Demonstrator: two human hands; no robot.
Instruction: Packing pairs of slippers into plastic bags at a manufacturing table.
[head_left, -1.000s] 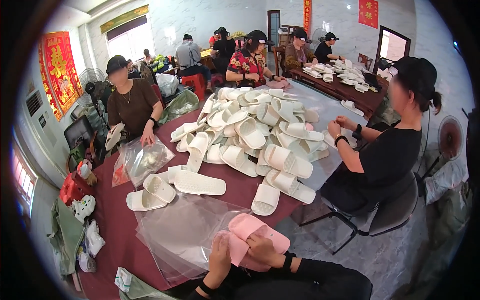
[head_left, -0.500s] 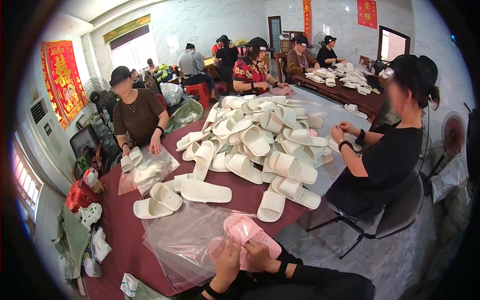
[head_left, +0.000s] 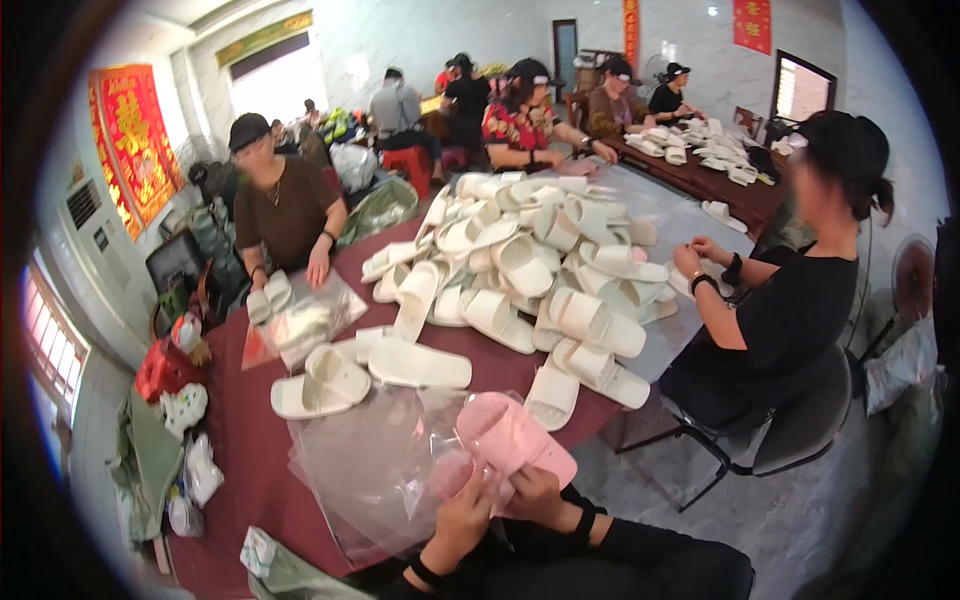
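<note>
Nearest, a pair of pink slippers sits between a person's two hands, low in the view. The right grip is closed on the near edge of the first pink slipper, probably to steady it. This slipper's long axis slants from near right to far left, one rounded end pointing away beyond both hands; which end is the toe is hard to tell. The left grip is narrow, apparently pinching the inner edge of the second pink slipper, whose rounded end shows just left of those fingertips, pointing leftward; film may be caught in the pinch too. To the left of the grip and slightly beyond, clear plastic bags lie overlapping and flat on the dark red counter, presumably so that one is always within reach. Beyond the bags, a white slipper pair lies with one shoe propped on the other; beside it, a single white slipper lies lengthwise, left to right. Farther out, straight ahead of the grip, rises a loose pile of white slippers pointing every way, likely heaped centrally to serve several people.
</note>
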